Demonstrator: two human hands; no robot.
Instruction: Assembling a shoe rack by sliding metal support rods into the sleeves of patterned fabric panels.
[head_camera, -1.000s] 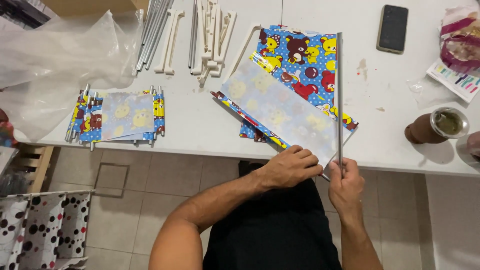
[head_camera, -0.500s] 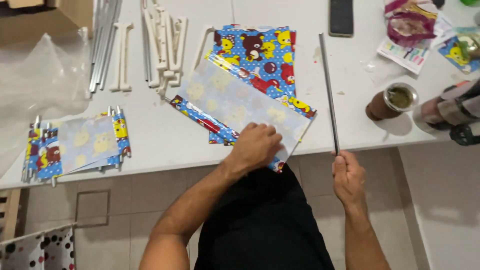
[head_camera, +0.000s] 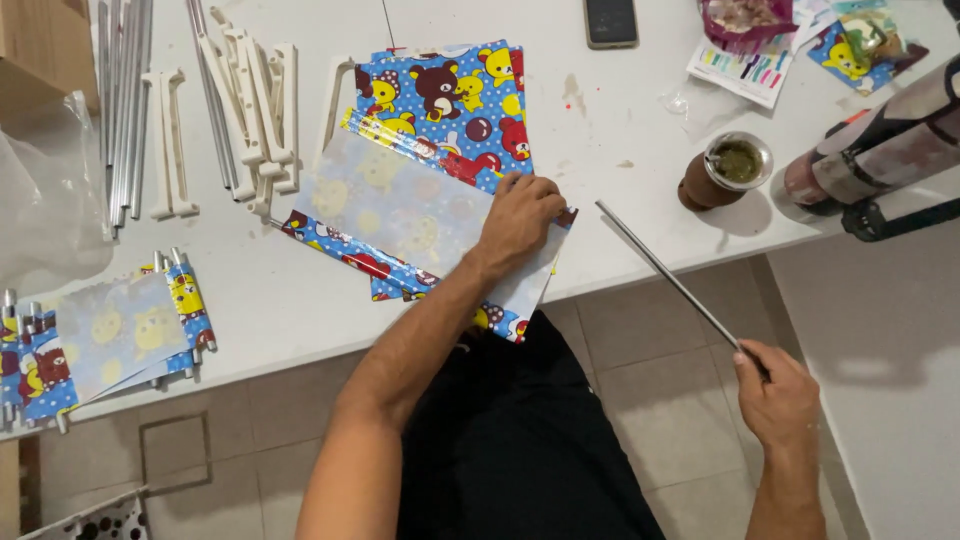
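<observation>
My left hand (head_camera: 522, 218) lies flat on a sheet of blue cartoon-bear patterned plastic (head_camera: 420, 215), folded so its pale back faces up, near the front edge of the white table (head_camera: 640, 140). More of the same blue sheet (head_camera: 450, 90) lies under it. My right hand (head_camera: 778, 392) hangs off the table to the right, above the floor, shut on the near end of a thin metal rod (head_camera: 665, 272) that slants up to the table edge.
White plastic brackets (head_camera: 250, 100) and a bundle of metal rods (head_camera: 125, 90) lie at the back left. Finished patterned pieces (head_camera: 100, 335) sit front left. A phone (head_camera: 611, 20), a gourd cup (head_camera: 728, 168), a thermos (head_camera: 880, 145) and paper scraps (head_camera: 760, 70) are on the right.
My right hand pulled the rod away from the sheet, down and to the right, tilting it. My left hand slid further right across the folded sheet.
</observation>
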